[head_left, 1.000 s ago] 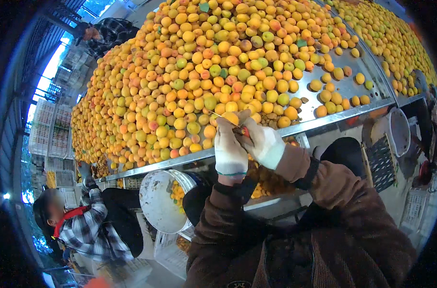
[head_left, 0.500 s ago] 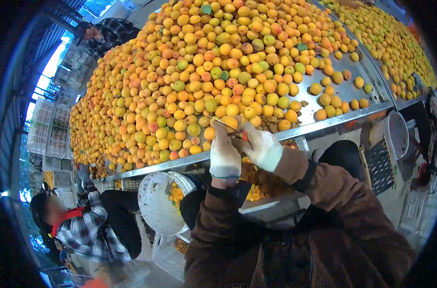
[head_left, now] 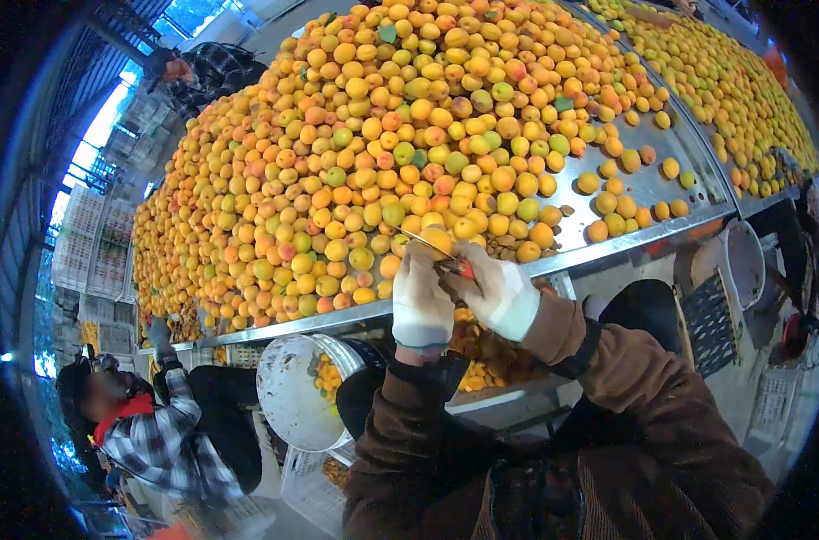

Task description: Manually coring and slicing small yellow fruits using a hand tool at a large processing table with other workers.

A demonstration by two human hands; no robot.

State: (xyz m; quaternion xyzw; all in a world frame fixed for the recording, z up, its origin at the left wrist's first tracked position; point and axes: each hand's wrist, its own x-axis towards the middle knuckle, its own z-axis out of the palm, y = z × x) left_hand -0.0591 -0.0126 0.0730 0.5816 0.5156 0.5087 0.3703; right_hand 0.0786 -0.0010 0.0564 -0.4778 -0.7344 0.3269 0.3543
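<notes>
**Two gloved hands on one apricot at the counter's edge**

We cannot see much of the fruit we are working on. The apricot [head_left: 438,241] sits at the near rim of the counter [head_left: 648,184], and only its orange top shows above our gloves. Our left hand [head_left: 421,301] has its fingers curled together around the apricot from the left, hiding its lower half. Our right hand [head_left: 497,290] has its fingers clamped on a knife [head_left: 436,252]: we make out a thin blade lying across the fruit and a bit of red handle, while the rest is buried in the glove. Whether the blade has entered the flesh we cannot tell.

The heap [head_left: 382,153] of apricots on the counter is far too large to count; it runs out of view at the top. A second heap [head_left: 733,85] lies on another counter at upper right, also cut off by the dark rim.

Below the counter we count one white bucket [head_left: 292,396] on our left with cut fruit partly showing inside, and one more bucket [head_left: 744,261] on the right, whose contents are hidden. Our sleeves cover whatever is directly under our hands.

We count two other people: one in a plaid shirt [head_left: 162,441] at lower left, and one [head_left: 207,65] at upper left, mostly hidden behind the heap.
</notes>
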